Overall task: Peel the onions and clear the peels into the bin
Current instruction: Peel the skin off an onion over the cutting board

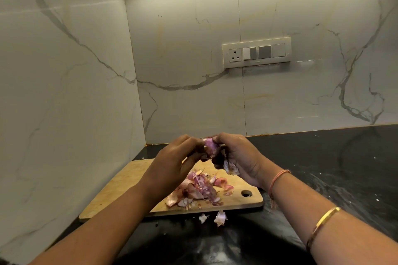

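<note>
A small purple onion (210, 146) is held up above the wooden cutting board (120, 187), between both hands. My left hand (176, 157) grips its left side with the fingertips. My right hand (237, 155) grips its right side, and pale loose peel (231, 169) hangs from under the palm. A heap of purple and tan peels (198, 192) lies on the middle of the board. Two pale peel scraps (215, 217) sit on the black counter just in front of the board. No bin is in view.
The black counter (333, 168) runs off to the right. Marble walls close the corner on the left and behind. A socket and switch panel (256, 55) is on the back wall. The board has a hanging hole (246, 193) at its right end.
</note>
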The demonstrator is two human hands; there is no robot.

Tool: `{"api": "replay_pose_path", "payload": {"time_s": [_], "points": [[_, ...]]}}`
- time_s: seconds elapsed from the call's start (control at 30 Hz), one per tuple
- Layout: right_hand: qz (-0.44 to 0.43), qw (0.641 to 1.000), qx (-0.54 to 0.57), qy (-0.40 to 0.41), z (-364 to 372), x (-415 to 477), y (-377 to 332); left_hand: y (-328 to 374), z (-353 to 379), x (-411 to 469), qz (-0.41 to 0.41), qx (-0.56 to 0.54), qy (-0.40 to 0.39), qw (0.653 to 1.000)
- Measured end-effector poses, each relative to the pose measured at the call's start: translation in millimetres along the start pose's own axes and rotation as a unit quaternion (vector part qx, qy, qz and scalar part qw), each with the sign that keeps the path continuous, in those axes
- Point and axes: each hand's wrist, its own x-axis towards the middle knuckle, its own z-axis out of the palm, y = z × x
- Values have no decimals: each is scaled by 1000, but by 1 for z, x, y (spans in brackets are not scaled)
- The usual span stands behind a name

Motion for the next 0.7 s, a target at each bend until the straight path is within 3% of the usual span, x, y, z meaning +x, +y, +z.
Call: {"api": "replay_pose_path", "payload": {"time_s": [0.7], "points": [[27,999,21,1,0,0,1,2,2,0,-35,12,-1,999]]}}
